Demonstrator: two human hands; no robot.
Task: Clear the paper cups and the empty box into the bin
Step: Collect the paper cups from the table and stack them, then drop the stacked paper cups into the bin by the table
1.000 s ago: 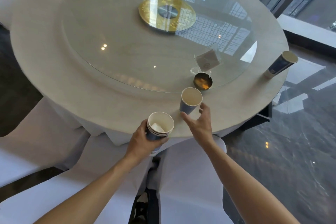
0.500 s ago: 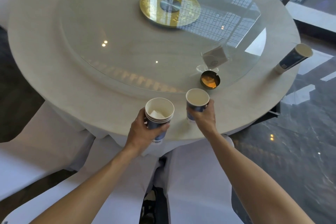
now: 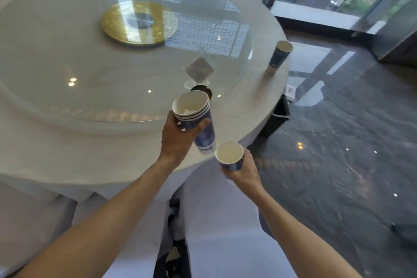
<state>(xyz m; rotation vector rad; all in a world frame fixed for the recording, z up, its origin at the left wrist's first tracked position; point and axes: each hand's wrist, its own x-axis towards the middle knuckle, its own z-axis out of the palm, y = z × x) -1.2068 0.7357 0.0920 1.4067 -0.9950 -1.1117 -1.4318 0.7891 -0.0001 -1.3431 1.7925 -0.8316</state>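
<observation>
My left hand (image 3: 179, 137) grips a stack of nested blue-and-white paper cups (image 3: 195, 115), tilted to the left over the table's near edge; a white scrap lies inside the top cup. My right hand (image 3: 244, 171) holds a single blue paper cup (image 3: 230, 156) upright, just off the table's edge and below the stack. Another blue paper cup (image 3: 278, 56) stands at the right rim of the round table (image 3: 67, 142). No box is in view.
A glass turntable (image 3: 90, 70) with a gold centre disc (image 3: 137, 23) covers most of the table. On it stand a clear card holder (image 3: 198, 70) and a small dark bowl (image 3: 206, 91), partly behind the stack. A dark bin (image 3: 278, 115) stands on the glossy floor beside the table.
My right hand closed round the single cup and lifted it off the table toward me. My left hand raised and tilted the stack. The view swung to the right.
</observation>
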